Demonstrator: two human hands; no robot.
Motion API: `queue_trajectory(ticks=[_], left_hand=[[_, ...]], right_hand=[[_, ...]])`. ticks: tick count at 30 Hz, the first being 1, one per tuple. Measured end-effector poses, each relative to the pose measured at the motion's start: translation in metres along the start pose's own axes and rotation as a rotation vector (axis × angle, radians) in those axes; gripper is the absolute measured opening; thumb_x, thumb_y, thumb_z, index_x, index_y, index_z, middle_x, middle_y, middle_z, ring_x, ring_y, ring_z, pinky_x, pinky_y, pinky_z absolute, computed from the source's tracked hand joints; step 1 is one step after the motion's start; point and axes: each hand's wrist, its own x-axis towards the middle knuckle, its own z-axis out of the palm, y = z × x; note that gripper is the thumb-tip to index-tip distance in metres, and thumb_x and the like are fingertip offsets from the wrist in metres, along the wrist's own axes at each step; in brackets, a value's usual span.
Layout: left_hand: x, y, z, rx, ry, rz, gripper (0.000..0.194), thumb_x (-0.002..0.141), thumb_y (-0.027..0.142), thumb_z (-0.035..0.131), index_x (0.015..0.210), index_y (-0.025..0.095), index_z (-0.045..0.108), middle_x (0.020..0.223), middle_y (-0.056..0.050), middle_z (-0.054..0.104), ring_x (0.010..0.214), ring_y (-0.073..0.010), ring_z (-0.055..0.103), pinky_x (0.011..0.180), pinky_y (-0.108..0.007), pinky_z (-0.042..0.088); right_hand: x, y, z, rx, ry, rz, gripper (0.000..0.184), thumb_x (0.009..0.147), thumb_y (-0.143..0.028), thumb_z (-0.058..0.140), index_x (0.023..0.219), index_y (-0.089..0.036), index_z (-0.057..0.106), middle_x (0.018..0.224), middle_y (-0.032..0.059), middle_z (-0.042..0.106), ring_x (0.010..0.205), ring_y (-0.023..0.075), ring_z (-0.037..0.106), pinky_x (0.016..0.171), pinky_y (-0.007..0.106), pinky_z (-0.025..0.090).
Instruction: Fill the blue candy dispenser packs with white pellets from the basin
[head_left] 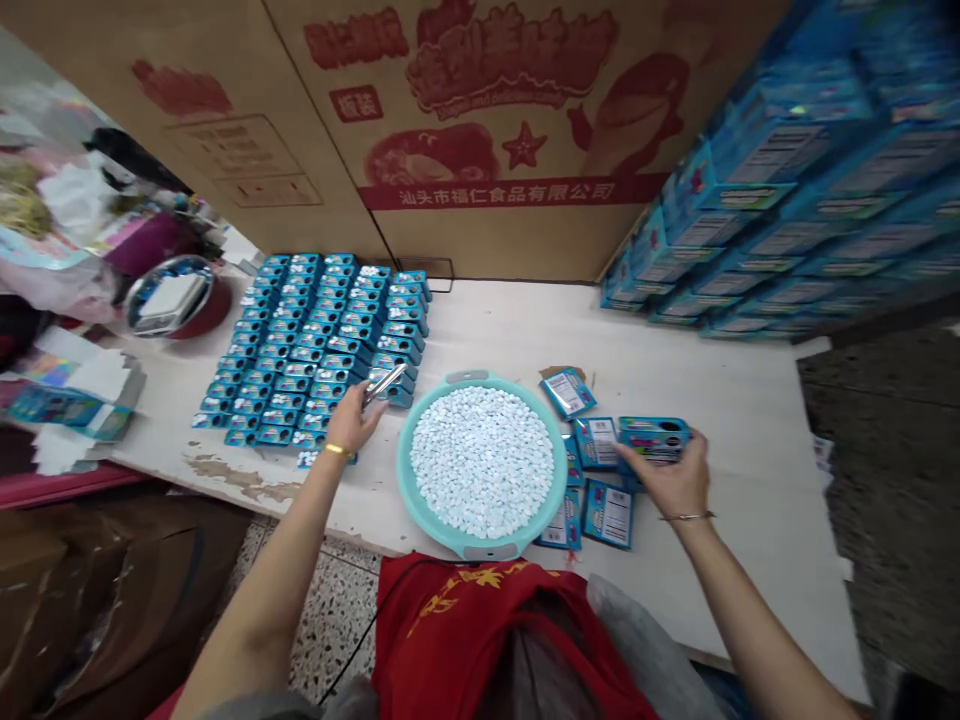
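Note:
My left hand is closed around a slim, shiny metal tool, whose exact kind I cannot make out. It is over the right side of the rows of small blue boxes, which have dark round holes in their tops. My right hand grips a blue candy box by its ends, fingers at the right and thumb at the left. Several blue packets with white label panels lie just left of that hand. Between my hands, a round turquoise basin holds many small white pellets.
Large brown cartons with red print form a wall behind the white table. Larger blue boxes are stacked at the right back. A red bowl and opened packaging stand on the left.

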Motion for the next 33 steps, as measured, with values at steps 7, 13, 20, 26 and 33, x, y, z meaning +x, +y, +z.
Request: queue_trajectory(ticks=[7, 13, 20, 26, 33], left_hand=[[-0.087, 0.081, 0.000, 0.062, -0.626, 0.184, 0.022, 0.089, 0.027, 0.048, 0.107, 0.023, 0.059, 0.102, -0.006, 0.060, 0.093, -0.0205, 0.060, 0.080, -0.032, 0.047], [-0.110, 0.139, 0.069, 0.201, -0.602, -0.001, 0.014, 0.089, 0.019, 0.047, 0.101, 0.019, 0.055, 0.108, -0.010, 0.058, 0.101, -0.0230, 0.058, 0.082, -0.033, 0.047], [-0.100, 0.157, 0.108, 0.062, -0.548, -0.043, 0.018, 0.091, 0.021, 0.046, 0.109, 0.018, 0.050, 0.116, -0.010, 0.056, 0.106, -0.0229, 0.057, 0.085, -0.034, 0.047], [-0.096, 0.159, 0.118, -0.063, -0.469, -0.031, 0.024, 0.090, 0.017, 0.046, 0.113, 0.017, 0.049, 0.117, -0.011, 0.056, 0.110, -0.0238, 0.055, 0.091, -0.036, 0.046], [-0.086, 0.160, 0.137, -0.174, -0.384, 0.009, 0.028, 0.088, 0.017, 0.048, 0.117, 0.019, 0.049, 0.116, -0.010, 0.055, 0.108, -0.0216, 0.055, 0.095, -0.037, 0.045]], right_hand=[[-0.043, -0.046, 0.021, 0.577, -0.254, 0.198, 0.056, 0.064, -0.044, 0.078, 0.108, -0.022, 0.051, 0.097, 0.0024, 0.066, 0.080, 0.0176, 0.065, 0.075, 0.037, 0.056], [-0.055, -0.056, 0.019, 0.947, -0.288, 0.539, 0.038, 0.070, -0.036, 0.074, 0.103, -0.024, 0.061, 0.096, -0.0018, 0.070, 0.085, 0.0150, 0.068, 0.075, 0.030, 0.057], [-0.060, -0.046, 0.004, 0.945, -0.408, 0.544, 0.038, 0.073, -0.036, 0.071, 0.108, -0.026, 0.063, 0.106, 0.0003, 0.071, 0.093, 0.0182, 0.068, 0.076, 0.032, 0.059], [-0.068, -0.051, 0.007, 0.949, -0.450, 0.553, 0.048, 0.069, -0.037, 0.077, 0.112, -0.029, 0.061, 0.112, 0.0004, 0.070, 0.101, 0.0197, 0.066, 0.083, 0.036, 0.057], [-0.067, -0.053, 0.008, 0.862, -0.399, 0.445, 0.046, 0.063, -0.034, 0.082, 0.104, -0.027, 0.062, 0.100, -0.0010, 0.071, 0.091, 0.0175, 0.066, 0.083, 0.034, 0.055]])
